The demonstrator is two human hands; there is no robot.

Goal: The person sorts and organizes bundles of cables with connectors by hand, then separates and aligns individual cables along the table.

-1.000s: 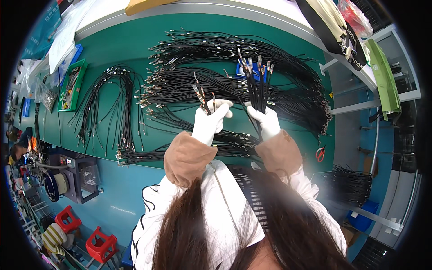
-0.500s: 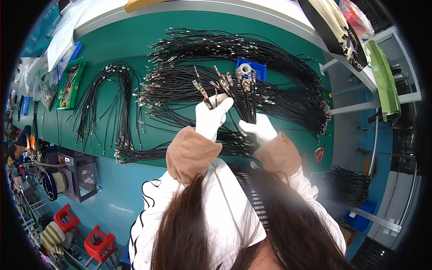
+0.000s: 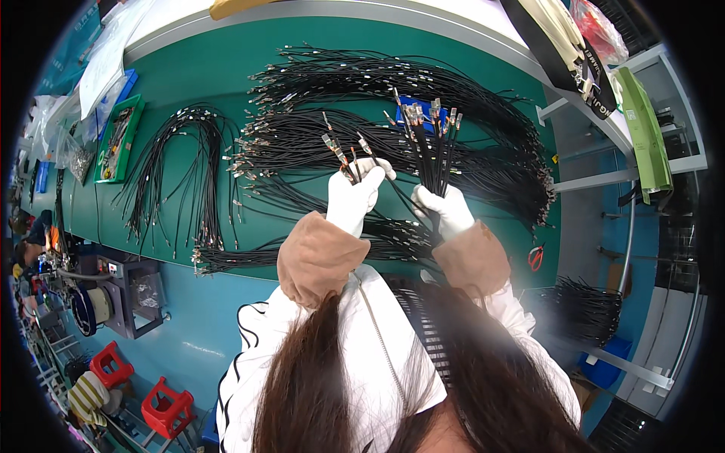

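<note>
- Now both hands wear white gloves and are near each other but not touching; every clock number here counts out from between them.
- The left hand (image 3: 353, 198) pinches a small bunch of black wires (image 3: 332, 143), with shiny metal ends pointing to 11 o'clock.
- One single wire (image 3: 365, 145) stands by the left fingers, slanting down toward the right hand; I cannot tell which hand grips it.
- The right hand (image 3: 447, 210) is closed around a bigger bunch of black wires (image 3: 430, 155), with its metal ends up at 12 o'clock.
- Brown cuffs (image 3: 321, 260) wrap both wrists.
- Behind the hands, at 12 o'clock, a big pile of black wires (image 3: 317, 136) lies across the green table (image 3: 204, 75).
- A blue tray (image 3: 424, 103) peeks out behind the right hand's wires.
- More wires (image 3: 264, 261) lie at 8 o'clock, and a bent bunch (image 3: 198, 121) lies between 9 and 10.
- Past that bent bunch is a green tray (image 3: 110, 180) with little things inside.
- A small red tool (image 3: 535, 258) lies at 4 o'clock.
- Two red stools (image 3: 168, 411) stand on the blue floor (image 3: 219, 317) near 8 o'clock.
</note>
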